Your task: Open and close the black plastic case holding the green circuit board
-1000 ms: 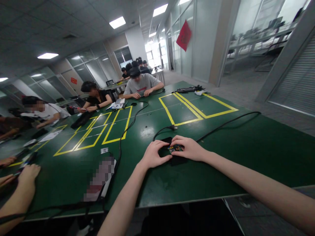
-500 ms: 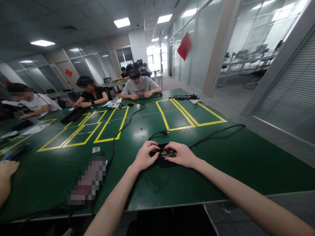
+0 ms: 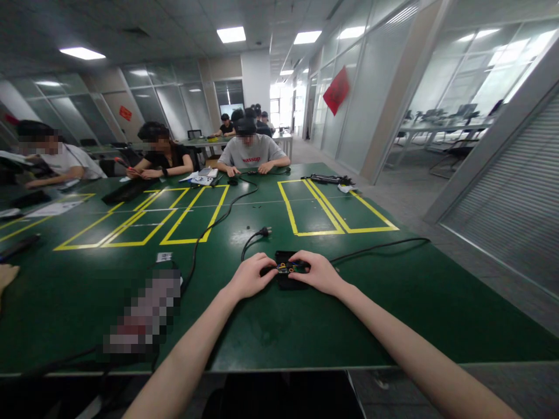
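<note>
Glass-walled office, shared worktable (image 3: 393, 302)

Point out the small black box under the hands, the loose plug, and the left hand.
black box (image 3: 288, 283), head view, on its near edge between the hands.
plug (image 3: 264, 231), head view, on the plug body at the cable's end.
left hand (image 3: 250, 275), head view, on the back of the hand.

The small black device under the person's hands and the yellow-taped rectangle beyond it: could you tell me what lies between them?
In the head view, a black power plug and its cable lie on the green table between the black device and the yellow-taped rectangle.
</note>
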A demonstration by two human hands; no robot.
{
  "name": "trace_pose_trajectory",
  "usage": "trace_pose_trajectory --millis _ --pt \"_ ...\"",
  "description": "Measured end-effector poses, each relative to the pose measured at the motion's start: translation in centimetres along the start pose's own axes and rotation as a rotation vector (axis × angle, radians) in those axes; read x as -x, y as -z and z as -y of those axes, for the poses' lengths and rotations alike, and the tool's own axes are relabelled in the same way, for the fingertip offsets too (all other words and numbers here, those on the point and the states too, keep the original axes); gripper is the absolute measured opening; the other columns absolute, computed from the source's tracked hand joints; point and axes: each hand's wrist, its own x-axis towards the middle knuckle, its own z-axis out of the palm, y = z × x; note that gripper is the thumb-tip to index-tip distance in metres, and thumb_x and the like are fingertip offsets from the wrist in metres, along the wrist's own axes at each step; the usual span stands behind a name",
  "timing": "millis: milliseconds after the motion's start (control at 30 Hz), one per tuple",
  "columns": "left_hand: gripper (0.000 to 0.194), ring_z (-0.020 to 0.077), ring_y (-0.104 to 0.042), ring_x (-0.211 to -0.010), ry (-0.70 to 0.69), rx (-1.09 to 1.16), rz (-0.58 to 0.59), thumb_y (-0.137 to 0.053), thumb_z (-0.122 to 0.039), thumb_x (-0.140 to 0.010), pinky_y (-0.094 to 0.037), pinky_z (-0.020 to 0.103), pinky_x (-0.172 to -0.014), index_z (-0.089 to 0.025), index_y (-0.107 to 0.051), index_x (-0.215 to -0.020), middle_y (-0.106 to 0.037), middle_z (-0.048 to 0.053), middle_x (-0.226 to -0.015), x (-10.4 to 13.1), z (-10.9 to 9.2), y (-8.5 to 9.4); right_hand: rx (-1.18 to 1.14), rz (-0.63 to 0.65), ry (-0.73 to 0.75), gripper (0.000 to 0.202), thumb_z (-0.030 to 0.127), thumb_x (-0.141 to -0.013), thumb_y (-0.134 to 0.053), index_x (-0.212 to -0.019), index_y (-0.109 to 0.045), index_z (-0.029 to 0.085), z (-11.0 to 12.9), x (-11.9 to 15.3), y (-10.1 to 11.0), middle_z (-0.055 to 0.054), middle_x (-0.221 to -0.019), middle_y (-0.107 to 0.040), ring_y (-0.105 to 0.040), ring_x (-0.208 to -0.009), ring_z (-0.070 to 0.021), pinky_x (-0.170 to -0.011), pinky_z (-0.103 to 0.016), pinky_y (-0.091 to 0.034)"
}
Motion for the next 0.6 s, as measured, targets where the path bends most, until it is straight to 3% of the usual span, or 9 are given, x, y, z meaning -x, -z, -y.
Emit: trace_pose_trajectory --millis 100,233,433,600 --pt "0.012 0.0200 -0.068 -0.093 0.004 0.027 -0.010 -0.063 -0.027 -0.096 -0.056 0.030 -0.084 -0.021 -0.073 -0.100 -0.070 0.005 -0.100 0.0 0.2 -0.2 -0.026 0.024 -0.004 0.030 0.033 -0.082 -0.079 -0.110 -0.074 0.022 -0.3 -0.1 0.0 -0.005 -0.106 -0.077 -0.072 -0.089 -0.0199 -0.070 -0.029 -0.056" --pt "0.012 0.0222 -0.067 -0.111 -0.016 0.068 -0.044 -0.061 -0.026 -0.097 -0.055 0.035 -0.097 -0.022 -0.072 -0.099 -0.069 0.008 -0.127 -0.1 0.4 -0.2 0.003 0.023 0.004 0.032 0.033 -0.083 -0.080 -0.113 -0.074 0.023 -0.4 -0.3 -0.3 -0.005 -0.109 -0.077 -0.072 -0.091 -0.0205 -0.073 -0.030 -0.057" --pt "0.014 0.0215 -0.067 -0.106 -0.036 0.117 -0.023 -0.060 -0.025 -0.098 -0.055 0.037 -0.096 -0.022 -0.073 -0.102 -0.076 0.006 -0.112 -0.1 0.4 -0.2 0.053 -0.026 0.024 0.029 0.033 -0.085 -0.077 -0.112 -0.072 0.024 0.4 -0.3 -0.9 -0.005 -0.110 -0.075 -0.072 -0.098 -0.0213 -0.081 -0.032 -0.058" --pt "0.014 0.0216 -0.064 -0.106 -0.037 0.096 -0.059 -0.062 -0.025 -0.098 -0.056 0.038 -0.095 -0.023 -0.074 -0.105 -0.075 0.006 -0.119 0.1 0.2 0.0 0.041 -0.066 0.011 0.033 0.037 -0.090 -0.070 -0.121 -0.068 0.025 0.8 0.3 -0.5 -0.008 -0.126 -0.064 -0.071 -0.093 -0.0183 -0.073 -0.029 -0.059"
